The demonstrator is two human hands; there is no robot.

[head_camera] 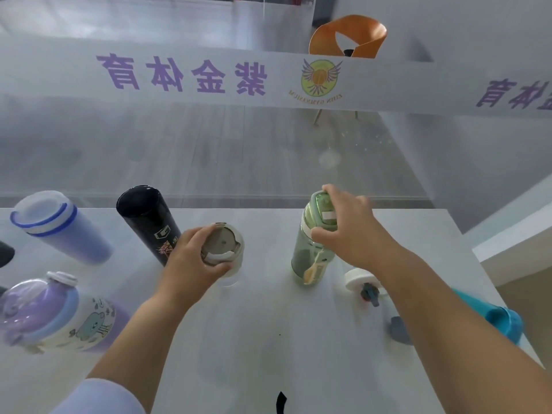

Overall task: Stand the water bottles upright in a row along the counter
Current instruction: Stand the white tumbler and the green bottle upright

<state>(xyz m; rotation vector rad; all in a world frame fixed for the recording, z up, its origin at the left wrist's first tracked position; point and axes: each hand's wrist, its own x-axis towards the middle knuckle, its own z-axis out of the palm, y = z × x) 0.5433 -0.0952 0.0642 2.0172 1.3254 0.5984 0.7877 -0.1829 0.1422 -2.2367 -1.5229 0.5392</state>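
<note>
On the white counter (268, 339), my left hand (191, 258) grips the top of a clear bottle with a beige lid (224, 246), which stands upright. My right hand (352, 231) holds the cap of an upright green bottle (310, 252). A black bottle (149, 222) and a blue-lidded bottle (56, 225) stand upright at the back left. A purple cartoon bottle (59, 315) stands at the front left. A white-capped bottle (364, 285) and a teal bottle (501, 318) are partly hidden under my right forearm at the right.
A glass wall with purple lettering (185, 74) runs along the counter's far edge. Beyond it stands an orange chair (346, 37). A dark object (6, 252) pokes in at the left edge. The counter's right edge (478, 264) drops off near the teal bottle.
</note>
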